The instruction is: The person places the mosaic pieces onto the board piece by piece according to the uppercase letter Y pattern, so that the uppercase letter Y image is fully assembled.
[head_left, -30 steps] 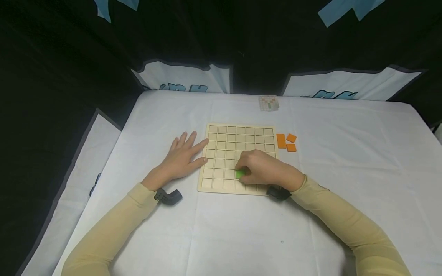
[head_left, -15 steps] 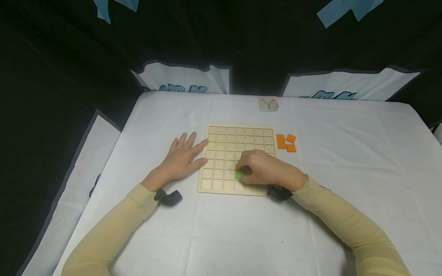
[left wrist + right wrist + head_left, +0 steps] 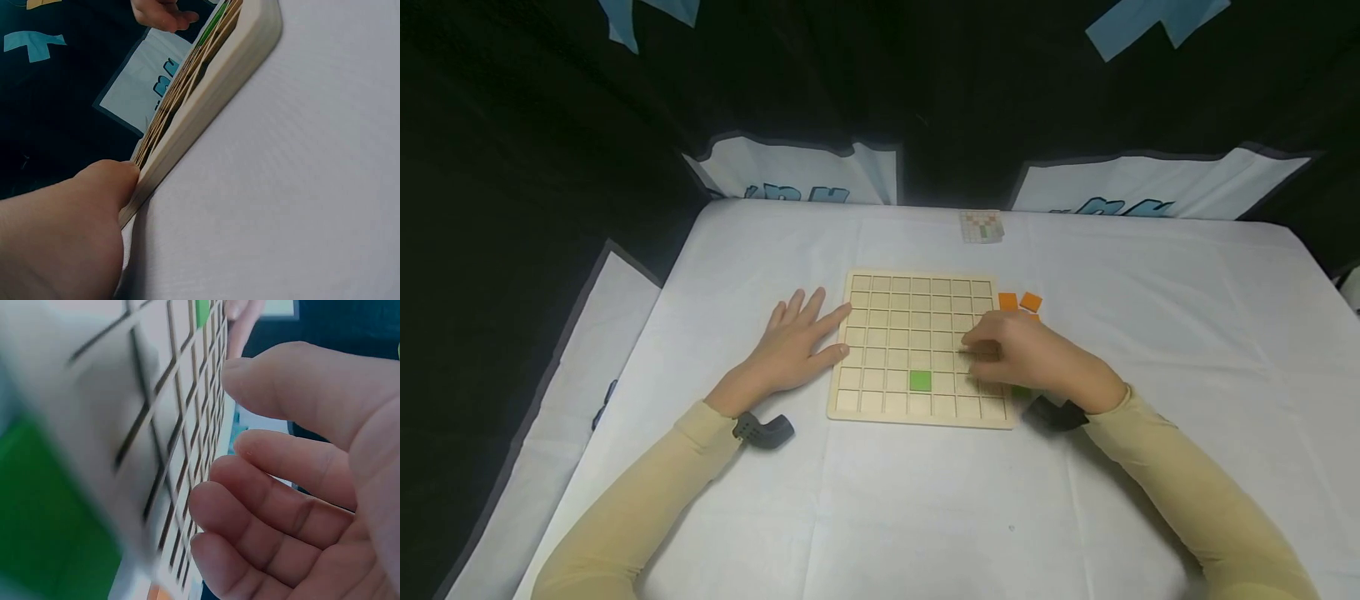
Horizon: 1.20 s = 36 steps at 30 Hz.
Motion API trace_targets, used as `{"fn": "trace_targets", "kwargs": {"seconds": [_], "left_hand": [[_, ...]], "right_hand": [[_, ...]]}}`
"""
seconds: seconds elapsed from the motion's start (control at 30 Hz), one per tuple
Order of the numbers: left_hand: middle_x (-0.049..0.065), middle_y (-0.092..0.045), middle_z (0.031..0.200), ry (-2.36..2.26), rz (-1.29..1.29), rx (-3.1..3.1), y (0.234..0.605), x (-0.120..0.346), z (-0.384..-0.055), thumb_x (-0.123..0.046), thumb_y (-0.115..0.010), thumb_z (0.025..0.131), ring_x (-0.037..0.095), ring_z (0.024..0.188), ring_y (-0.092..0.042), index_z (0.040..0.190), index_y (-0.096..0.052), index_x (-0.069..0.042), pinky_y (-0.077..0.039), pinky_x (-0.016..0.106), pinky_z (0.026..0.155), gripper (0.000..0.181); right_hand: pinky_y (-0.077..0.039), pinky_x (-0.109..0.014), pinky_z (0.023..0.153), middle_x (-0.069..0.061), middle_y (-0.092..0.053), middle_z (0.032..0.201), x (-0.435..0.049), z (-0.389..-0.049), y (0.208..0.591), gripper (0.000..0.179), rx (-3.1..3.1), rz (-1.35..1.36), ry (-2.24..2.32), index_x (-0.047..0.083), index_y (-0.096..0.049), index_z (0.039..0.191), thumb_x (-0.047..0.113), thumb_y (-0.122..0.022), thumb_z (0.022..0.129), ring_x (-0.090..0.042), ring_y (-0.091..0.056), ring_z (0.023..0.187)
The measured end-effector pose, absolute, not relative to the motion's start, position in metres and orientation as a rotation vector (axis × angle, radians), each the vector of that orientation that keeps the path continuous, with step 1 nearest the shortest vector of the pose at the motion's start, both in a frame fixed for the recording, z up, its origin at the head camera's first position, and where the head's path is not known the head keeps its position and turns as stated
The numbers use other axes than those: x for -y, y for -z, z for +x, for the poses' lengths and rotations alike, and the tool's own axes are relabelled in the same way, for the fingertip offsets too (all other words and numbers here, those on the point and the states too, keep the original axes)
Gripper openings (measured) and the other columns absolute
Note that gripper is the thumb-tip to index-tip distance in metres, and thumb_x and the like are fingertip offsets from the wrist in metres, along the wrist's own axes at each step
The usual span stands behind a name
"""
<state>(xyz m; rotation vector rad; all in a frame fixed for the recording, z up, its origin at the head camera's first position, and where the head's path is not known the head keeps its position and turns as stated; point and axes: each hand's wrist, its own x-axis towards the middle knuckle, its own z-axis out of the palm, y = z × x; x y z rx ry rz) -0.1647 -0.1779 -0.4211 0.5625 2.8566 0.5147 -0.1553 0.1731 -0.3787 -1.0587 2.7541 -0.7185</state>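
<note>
A wooden grid board (image 3: 872, 337) lies on the table, with one green square tile (image 3: 921, 381) set in a cell of its lower middle. The left hand (image 3: 793, 343) is spread flat at the board's left edge, thumb and index finger touching the rim. Over the board's right side is the right hand (image 3: 1022, 354), fingers loosely bent and thumb apart. In the right wrist view nothing sits between those fingers. A second green piece (image 3: 50, 512) lies just off the board's right edge, mostly hidden under the right hand in the head view.
Orange tiles (image 3: 1008, 301) lie off the board's upper right corner, partly covered by the right hand. A small card with a coloured grid pattern (image 3: 982, 227) is at the table's far edge. White cloth (image 3: 917, 508) covers the table, and dark curtains (image 3: 865, 75) hang behind.
The right hand has let go of the green tile, which stays in its cell, and has moved right toward the board's right edge. The left hand has not moved.
</note>
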Motion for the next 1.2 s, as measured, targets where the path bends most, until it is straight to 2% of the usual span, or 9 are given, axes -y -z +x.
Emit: {"fn": "trace_targets", "kwargs": {"seconds": [0.23,0.5,0.7,1.2], "left_hand": [[0.023,-0.010,0.171,-0.522,0.568,-2.850,0.421,0.178,-0.164,-0.050,-0.049,0.102,0.049,0.158,0.002,0.162,-0.031,-0.022,0.002,0.068,0.125,0.068],[0.023,-0.009,0.171,-0.514,0.574,-2.856,0.423,0.179,-0.165,-0.050,-0.050,0.102,0.048,0.158,0.002,0.162,-0.031,-0.023,0.001,0.068,0.125,0.069],[0.022,-0.009,0.171,-0.519,0.571,-2.848,0.422,0.179,-0.166,-0.050,-0.050,0.102,0.048,0.158,0.003,0.162,-0.030,-0.023,0.001,0.067,0.125,0.069],[0.022,-0.009,0.171,-0.537,0.581,-2.846,0.423,0.180,-0.166,-0.050,-0.050,0.102,0.048,0.158,0.002,0.162,-0.031,-0.023,0.001,0.068,0.125,0.068]], "right_hand": [[-0.054,-0.032,0.074,-0.007,-0.076,0.098,-0.203,-0.153,0.381,0.032,-2.838,-0.935,0.661,0.001,-0.078,0.106,0.010,-0.086,0.077,-0.015,-0.061,0.081],[-0.055,-0.036,0.074,-0.010,-0.076,0.098,-0.222,-0.144,0.383,0.027,-2.868,-0.876,0.618,-0.001,-0.078,0.104,0.008,-0.084,0.079,-0.018,-0.064,0.084],[-0.057,-0.038,0.077,-0.011,-0.076,0.102,-0.228,-0.139,0.384,0.031,-2.863,-0.833,0.589,-0.001,-0.077,0.106,0.010,-0.086,0.079,-0.018,-0.064,0.086],[-0.057,-0.042,0.080,-0.011,-0.076,0.100,-0.228,-0.140,0.386,0.027,-2.865,-0.892,0.575,-0.001,-0.077,0.105,0.004,-0.082,0.079,-0.022,-0.067,0.089]]}}
